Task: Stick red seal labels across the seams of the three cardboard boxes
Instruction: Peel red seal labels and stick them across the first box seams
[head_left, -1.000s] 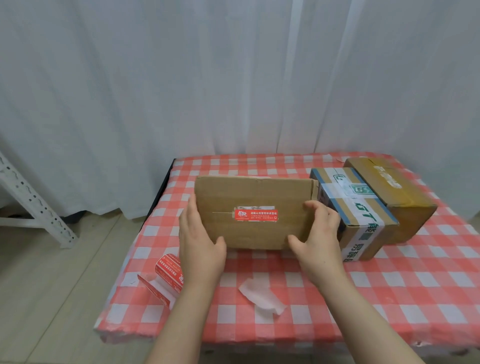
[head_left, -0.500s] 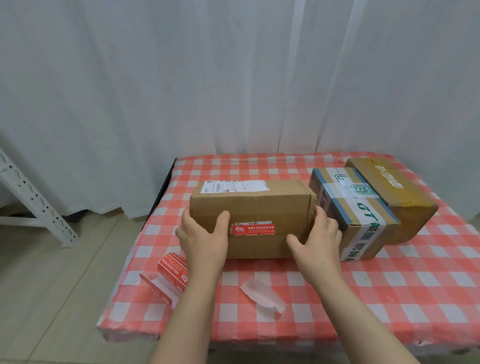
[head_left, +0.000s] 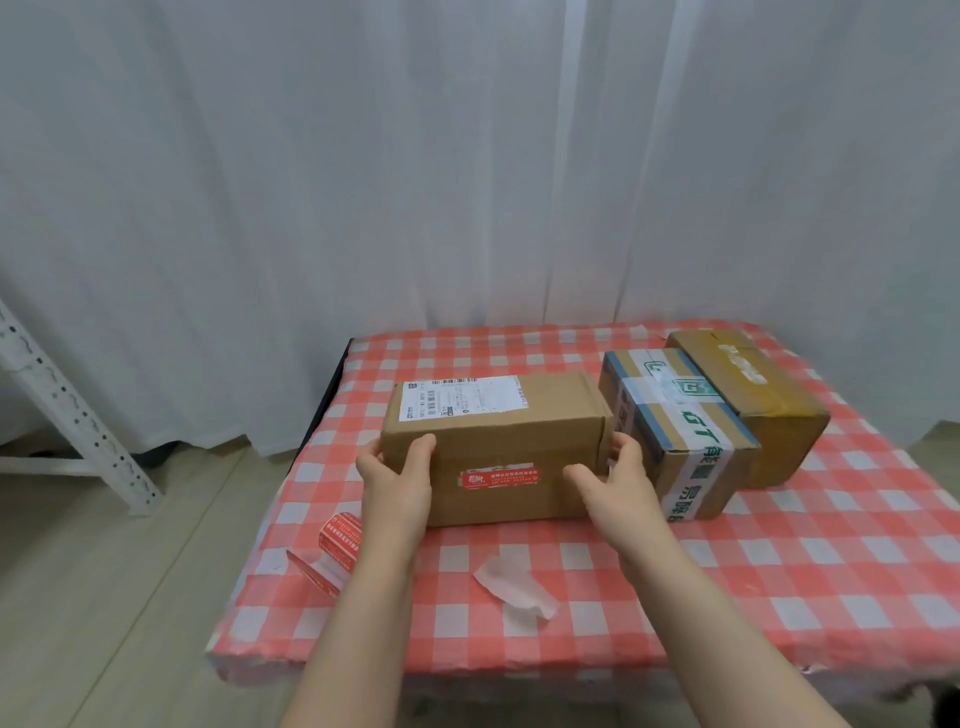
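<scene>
A brown cardboard box (head_left: 540, 415) rests flat on the checked table, a white shipping label on its top. A red seal label (head_left: 500, 478) is stuck on its near side face. My left hand (head_left: 397, 480) grips the box's left end, thumb on the front face. My right hand (head_left: 618, 480) holds its right end, fingers between it and a second box (head_left: 675, 426) wrapped in white and green printed tape. A third plain brown box (head_left: 753, 395) stands behind that one. The roll of red seal labels (head_left: 337, 545) lies by my left wrist.
A crumpled white backing strip (head_left: 517, 584) lies on the red-and-white checked tablecloth (head_left: 779, 571) near the front edge. White curtains hang behind the table. A white perforated metal rack leg (head_left: 67, 410) stands on the floor at the left.
The box was tipped up with its sealed face towards me; both hands have rolled it back down, so the shipping label now faces up and the seal label faces me.
</scene>
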